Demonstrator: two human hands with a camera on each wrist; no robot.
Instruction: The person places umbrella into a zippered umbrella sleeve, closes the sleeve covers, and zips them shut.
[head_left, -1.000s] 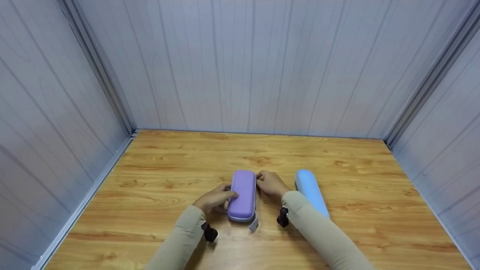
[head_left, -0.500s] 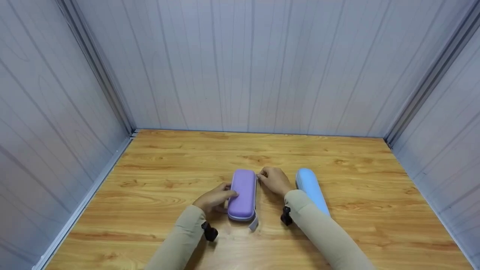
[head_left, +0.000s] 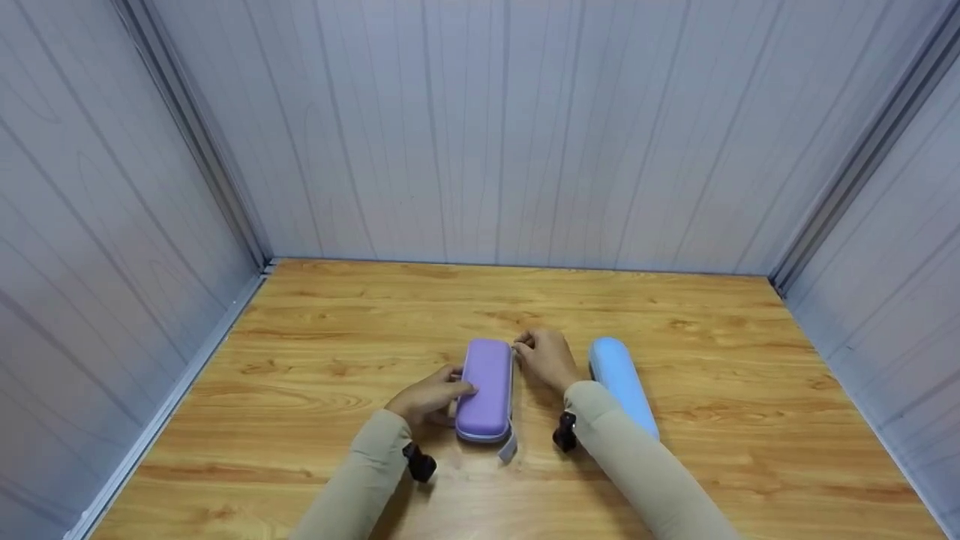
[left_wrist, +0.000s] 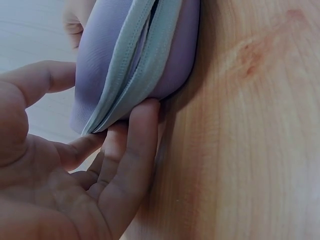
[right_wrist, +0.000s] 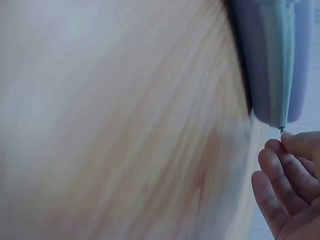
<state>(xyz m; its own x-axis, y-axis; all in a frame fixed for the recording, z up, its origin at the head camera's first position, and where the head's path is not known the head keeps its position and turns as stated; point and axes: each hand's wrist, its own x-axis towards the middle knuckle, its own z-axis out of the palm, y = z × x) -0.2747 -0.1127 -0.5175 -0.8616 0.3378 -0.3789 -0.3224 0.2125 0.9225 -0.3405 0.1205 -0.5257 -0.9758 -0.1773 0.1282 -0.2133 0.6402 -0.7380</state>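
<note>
A purple zippered hard case (head_left: 489, 375) lies on the wooden table, its long side running away from me. My left hand (head_left: 429, 396) grips its left side, thumb on the lid and fingers low along the edge. In the left wrist view, the pale zipper band (left_wrist: 137, 65) on that side shows a narrow dark gap. At the far right corner, my right hand (head_left: 549, 361) pinches a small dark zipper pull (right_wrist: 282, 130) between thumb and forefinger. A grey strap (head_left: 508, 448) hangs from the near right corner.
A light blue case (head_left: 624, 382) lies right of the right hand, partly behind the right sleeve (head_left: 637, 457). Pale panel walls (head_left: 465, 150) bound the wooden table (head_left: 337, 322) at the back and both sides.
My right hand has shifted slightly away from me near the purple case's far right corner. The left hand and the case hold their place.
</note>
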